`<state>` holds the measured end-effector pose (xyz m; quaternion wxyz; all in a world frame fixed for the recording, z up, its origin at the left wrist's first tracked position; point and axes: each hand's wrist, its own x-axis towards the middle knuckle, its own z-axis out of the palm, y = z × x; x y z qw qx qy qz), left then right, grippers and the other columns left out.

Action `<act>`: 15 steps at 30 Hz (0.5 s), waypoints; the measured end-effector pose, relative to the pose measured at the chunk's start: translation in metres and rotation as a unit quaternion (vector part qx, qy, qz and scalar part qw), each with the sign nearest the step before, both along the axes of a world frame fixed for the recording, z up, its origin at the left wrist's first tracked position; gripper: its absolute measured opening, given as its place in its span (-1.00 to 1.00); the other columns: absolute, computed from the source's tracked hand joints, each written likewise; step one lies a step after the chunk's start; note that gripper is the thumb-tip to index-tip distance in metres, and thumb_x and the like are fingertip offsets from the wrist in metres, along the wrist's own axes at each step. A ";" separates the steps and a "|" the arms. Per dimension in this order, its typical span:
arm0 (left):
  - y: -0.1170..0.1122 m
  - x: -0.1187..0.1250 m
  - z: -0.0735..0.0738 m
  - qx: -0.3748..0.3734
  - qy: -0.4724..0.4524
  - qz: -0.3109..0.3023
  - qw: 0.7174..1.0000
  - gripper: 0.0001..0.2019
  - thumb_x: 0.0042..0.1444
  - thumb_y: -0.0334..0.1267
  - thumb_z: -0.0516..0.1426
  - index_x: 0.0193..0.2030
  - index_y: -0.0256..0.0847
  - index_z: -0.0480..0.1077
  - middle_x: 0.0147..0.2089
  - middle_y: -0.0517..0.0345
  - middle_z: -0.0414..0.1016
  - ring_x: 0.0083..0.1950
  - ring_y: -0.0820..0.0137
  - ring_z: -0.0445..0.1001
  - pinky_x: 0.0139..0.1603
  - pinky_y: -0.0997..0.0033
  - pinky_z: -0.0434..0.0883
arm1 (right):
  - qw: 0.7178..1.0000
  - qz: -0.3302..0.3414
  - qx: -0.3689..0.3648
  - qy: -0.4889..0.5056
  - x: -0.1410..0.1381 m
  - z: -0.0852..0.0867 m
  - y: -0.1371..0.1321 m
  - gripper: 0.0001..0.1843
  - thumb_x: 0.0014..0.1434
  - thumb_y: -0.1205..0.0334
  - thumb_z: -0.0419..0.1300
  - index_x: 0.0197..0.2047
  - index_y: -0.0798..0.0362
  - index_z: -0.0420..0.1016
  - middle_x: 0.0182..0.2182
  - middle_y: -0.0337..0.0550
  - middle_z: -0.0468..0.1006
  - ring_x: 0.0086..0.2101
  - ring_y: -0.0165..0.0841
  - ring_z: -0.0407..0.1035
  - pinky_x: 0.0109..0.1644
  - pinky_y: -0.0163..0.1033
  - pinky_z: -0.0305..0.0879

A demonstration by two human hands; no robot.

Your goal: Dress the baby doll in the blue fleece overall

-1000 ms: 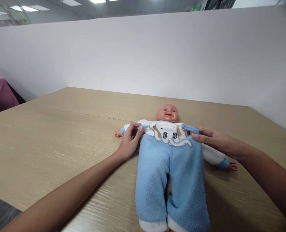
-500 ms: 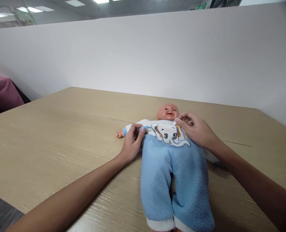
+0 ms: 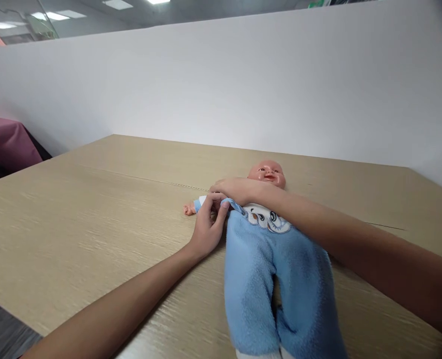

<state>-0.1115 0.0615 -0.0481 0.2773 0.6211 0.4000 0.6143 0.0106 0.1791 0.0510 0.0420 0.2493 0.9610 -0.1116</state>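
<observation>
A baby doll lies face up on the table, its head away from me, dressed in fuzzy blue overalls with an elephant patch on the chest. My left hand pinches the upper edge of the overalls at the doll's left-hand side in view. Across the doll's chest reaches my right arm, and my right hand bends down beside the left one at the shoulder strap. Its fingertips are hidden, so what they hold cannot be made out. One doll hand pokes out from a white sleeve with a blue cuff.
The wood-grain table has a thin seam running across it. A white partition rises behind it. Maroon cloth shows past the left edge, and grey floor at the lower left.
My right hand has swung left from the right side of the doll's chest to beside my left hand, its arm now covering part of the elephant patch. My left hand keeps its pinch.
</observation>
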 end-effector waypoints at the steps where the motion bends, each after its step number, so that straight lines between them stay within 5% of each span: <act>1: 0.000 0.000 0.000 0.001 -0.001 -0.001 1.000 -0.85 0.53 -0.10 0.12 -0.01 -0.11 0.41 -0.10 0.16 0.50 -0.07 0.37 0.46 0.04 0.35 0.40 | 1.000 0.004 -0.001 0.006 -0.001 -0.001 0.000 -0.81 0.22 0.35 0.36 -0.09 -0.01 0.62 -0.05 -0.08 0.74 -0.07 -0.16 0.59 -0.05 -0.24 0.39; 5: -0.001 -0.001 0.001 -0.001 0.007 0.003 1.000 -0.82 0.53 -0.08 0.11 -0.01 -0.13 0.40 -0.14 0.15 0.49 -0.13 0.36 0.43 -0.01 0.34 0.41 | 0.997 -0.021 0.021 0.069 0.010 -0.004 -0.005 -0.78 0.34 0.21 0.27 0.03 0.02 0.54 0.04 0.01 0.67 -0.05 -0.12 0.56 -0.07 -0.19 0.36; 8: -0.003 -0.003 0.001 0.000 0.016 0.004 1.000 -0.81 0.53 -0.08 0.11 0.00 -0.14 0.40 -0.13 0.13 0.50 -0.15 0.36 0.42 -0.06 0.34 0.41 | 0.972 -0.103 0.026 0.207 0.029 -0.005 -0.007 -0.71 0.28 0.22 0.25 0.07 0.01 0.49 -0.03 -0.04 0.66 -0.10 -0.12 0.54 -0.07 -0.15 0.34; 11: -0.007 -0.004 0.001 0.055 0.053 0.018 0.997 -0.84 0.53 -0.13 0.10 -0.02 -0.14 0.42 -0.10 0.08 0.49 -0.12 0.33 0.43 -0.04 0.30 0.42 | 0.929 -0.170 -0.053 0.325 0.053 -0.006 -0.005 -0.69 0.21 0.24 0.26 0.04 -0.03 0.46 -0.09 -0.14 0.66 -0.11 -0.16 0.53 -0.03 -0.16 0.37; 15: -0.012 -0.005 -0.003 0.185 0.126 0.080 0.971 -0.89 0.47 -0.26 0.16 0.07 -0.09 0.45 0.12 -0.04 0.39 0.19 0.21 0.41 0.24 0.14 0.41 | 0.920 -0.132 -0.149 0.337 0.072 -0.009 -0.004 -0.65 0.09 0.31 0.25 -0.01 -0.05 0.51 -0.08 -0.19 0.66 -0.02 -0.15 0.54 0.09 -0.11 0.40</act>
